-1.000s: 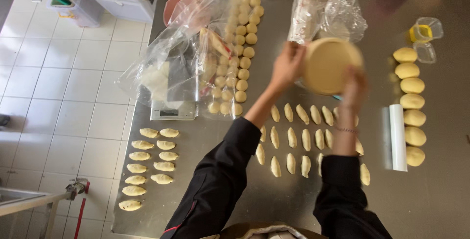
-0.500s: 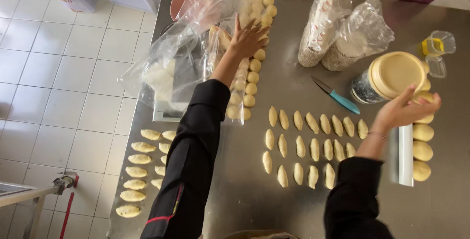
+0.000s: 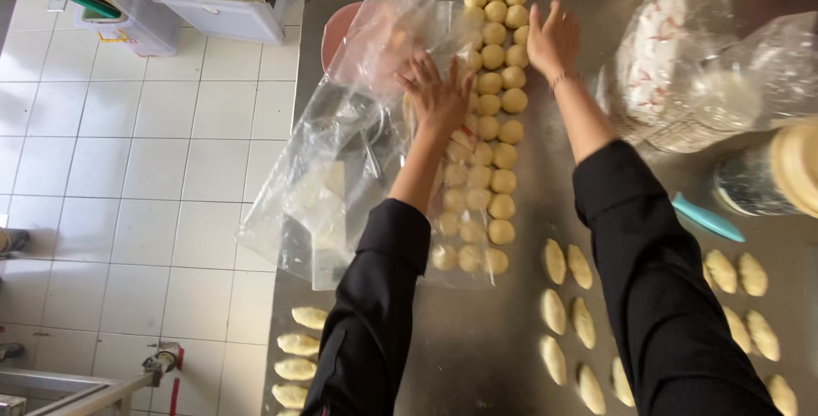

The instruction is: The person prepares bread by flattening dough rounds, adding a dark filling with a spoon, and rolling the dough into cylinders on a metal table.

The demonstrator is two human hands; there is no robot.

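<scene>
Plastic sheet (image 3: 358,118) over dough balls (image 3: 492,83) looked light, limp, slippery; left hand (image 3: 436,92) and right hand (image 3: 552,39) lay spread flat; best pinched at its edge.

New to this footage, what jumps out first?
The long double row of round dough balls running up the middle of the steel table, partly under a clear plastic sheet. The left hand lies on the sheet's edge over the row, and the right hand reaches to the row's far end. Shaped oval dough pieces lie in rows nearer the person.
</scene>
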